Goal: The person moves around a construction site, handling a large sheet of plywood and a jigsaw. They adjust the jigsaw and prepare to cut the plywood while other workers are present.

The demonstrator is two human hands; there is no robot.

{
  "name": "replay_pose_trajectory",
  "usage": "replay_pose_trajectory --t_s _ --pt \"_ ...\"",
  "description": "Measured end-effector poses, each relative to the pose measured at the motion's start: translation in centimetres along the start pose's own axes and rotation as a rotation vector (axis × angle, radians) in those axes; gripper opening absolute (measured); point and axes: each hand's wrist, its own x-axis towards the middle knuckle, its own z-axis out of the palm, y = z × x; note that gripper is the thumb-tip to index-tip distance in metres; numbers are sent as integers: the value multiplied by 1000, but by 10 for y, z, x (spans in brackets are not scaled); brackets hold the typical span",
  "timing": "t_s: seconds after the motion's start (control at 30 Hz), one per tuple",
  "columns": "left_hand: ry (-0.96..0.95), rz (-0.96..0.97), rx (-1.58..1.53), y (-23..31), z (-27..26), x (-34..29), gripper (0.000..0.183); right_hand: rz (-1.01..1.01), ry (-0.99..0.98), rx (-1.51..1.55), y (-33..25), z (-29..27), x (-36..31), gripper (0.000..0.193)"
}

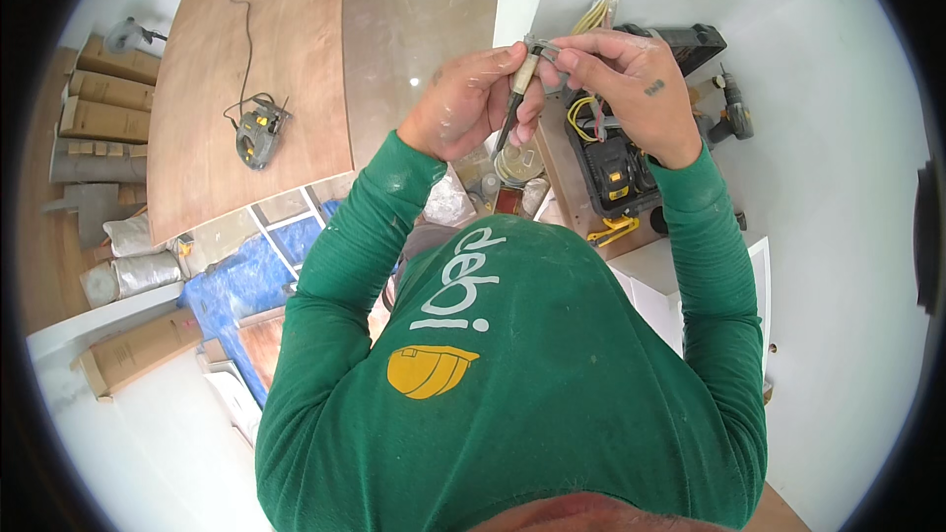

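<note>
I hold up a slim cream-and-black stick-shaped piece (527, 77) in front of my chest, tilted with its black end pointing down. My left hand (471, 99) is closed round it, the thumb near its upper end. At that top end sits a small grey metallic part (538, 43), too small to name. My right hand (631, 84) pinches this grey part between thumb and fingertips, close beside the left thumb. Part of the stick-shaped piece is hidden by my left fingers.
A jigsaw (261, 134) with its cord lies on a large plywood sheet (296, 30) at the left. An open black tool case (613, 172), yellow cables (581, 118) and a drill (735, 108) are at the right. Blue sheeting (232, 286) and cardboard boxes (113, 94) lie farther left.
</note>
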Motion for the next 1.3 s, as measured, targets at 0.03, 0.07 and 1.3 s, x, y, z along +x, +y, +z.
replay_pose_trajectory --t_s 0.03,0.07,1.3 --pt "-6 15 14 -1 0 -1 53 3 -7 -18 0 0 1 30" --pt "-18 39 32 -1 0 -3 52 7 -13 -37 0 0 1 30" --pt "126 176 -72 -4 -5 -25 31 -444 183 -321 8 35 8 30"
